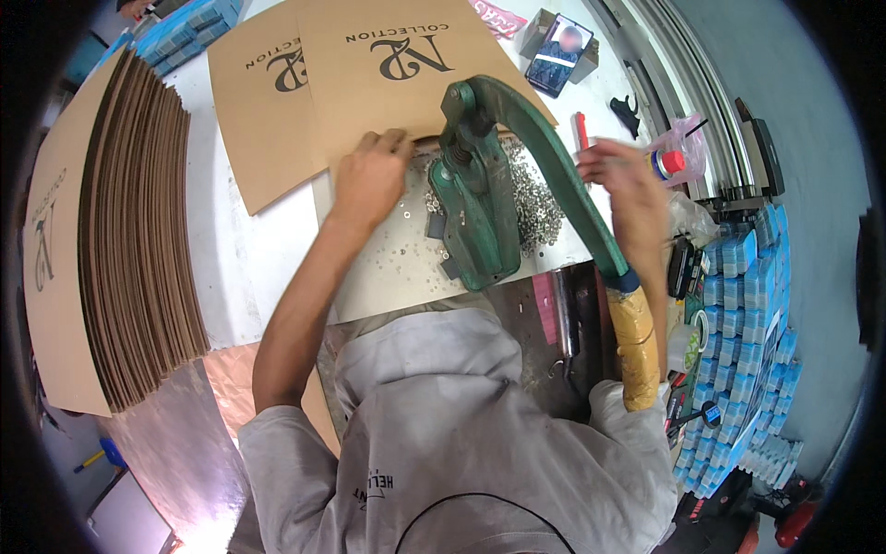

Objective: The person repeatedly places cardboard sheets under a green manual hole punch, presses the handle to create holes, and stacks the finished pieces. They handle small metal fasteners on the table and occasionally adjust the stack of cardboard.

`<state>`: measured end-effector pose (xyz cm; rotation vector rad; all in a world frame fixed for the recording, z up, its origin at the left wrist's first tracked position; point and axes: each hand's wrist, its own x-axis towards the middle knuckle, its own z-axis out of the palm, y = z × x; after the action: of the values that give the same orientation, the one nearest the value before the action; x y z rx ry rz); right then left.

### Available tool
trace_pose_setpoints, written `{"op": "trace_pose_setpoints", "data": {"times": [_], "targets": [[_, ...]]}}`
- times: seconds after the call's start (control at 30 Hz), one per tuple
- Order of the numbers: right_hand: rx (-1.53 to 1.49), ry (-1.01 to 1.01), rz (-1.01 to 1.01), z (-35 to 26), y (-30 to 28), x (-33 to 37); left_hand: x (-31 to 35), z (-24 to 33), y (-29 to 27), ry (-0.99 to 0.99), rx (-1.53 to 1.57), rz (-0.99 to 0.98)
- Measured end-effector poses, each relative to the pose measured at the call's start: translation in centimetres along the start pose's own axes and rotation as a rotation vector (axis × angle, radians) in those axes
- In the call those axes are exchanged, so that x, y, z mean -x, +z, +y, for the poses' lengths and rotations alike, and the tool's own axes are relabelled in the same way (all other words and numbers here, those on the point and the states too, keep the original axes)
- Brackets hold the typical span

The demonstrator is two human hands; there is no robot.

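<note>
A green hand-lever eyelet press (480, 217) stands on the white table in front of me. Its long curved lever reaches back toward me and ends in a yellow tape-wrapped handle (635, 351). My left hand (367, 180) is closed on the near edge of a brown printed paper bag (397, 78), just left of the press head, where part of that edge is hidden. Right of the lever, my right hand (628, 185) is off the handle and smeared by motion. Small metal eyelets (540, 208) lie heaped beside the press and scattered around its base.
Another brown bag (263, 120) lies partly under the first. A tall stack of brown bags (138, 240) stands at left. At the back right are a propped phone (558, 55), a red pen (581, 131) and a red-capped container (669, 163). Blue-wrapped bundles (738, 342) are piled at right.
</note>
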<state>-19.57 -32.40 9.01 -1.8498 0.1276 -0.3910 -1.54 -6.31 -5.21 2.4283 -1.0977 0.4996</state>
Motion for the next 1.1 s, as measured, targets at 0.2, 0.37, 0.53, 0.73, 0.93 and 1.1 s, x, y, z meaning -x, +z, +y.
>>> {"op": "trace_pose_setpoints", "data": {"times": [0.2,0.37,0.53,0.73,0.93,1.1], "targets": [[0.624,-0.041,-0.059,15.8,1.9,-0.9,-1.3,-4.3,-4.0,-0.483,0.410,0.637],[0.662,0.010,-0.041,14.6,2.5,-1.1,-2.2,-1.5,-7.3,-0.645,0.747,1.074],[0.556,0.038,0.015,13.7,3.3,-1.2,0.3,-1.6,-1.5,-0.812,0.808,0.881],[0.392,0.195,-0.008,13.5,3.0,-1.0,2.5,1.5,-0.1,-0.995,1.240,0.115],[0.186,0.213,-0.251,14.1,4.8,-3.3,2.7,-0.2,-5.0,-0.379,0.358,0.049],[-0.011,0.101,-0.331,12.6,9.3,-5.7,-0.3,-5.3,-2.5,0.032,0.206,-0.106]]}}
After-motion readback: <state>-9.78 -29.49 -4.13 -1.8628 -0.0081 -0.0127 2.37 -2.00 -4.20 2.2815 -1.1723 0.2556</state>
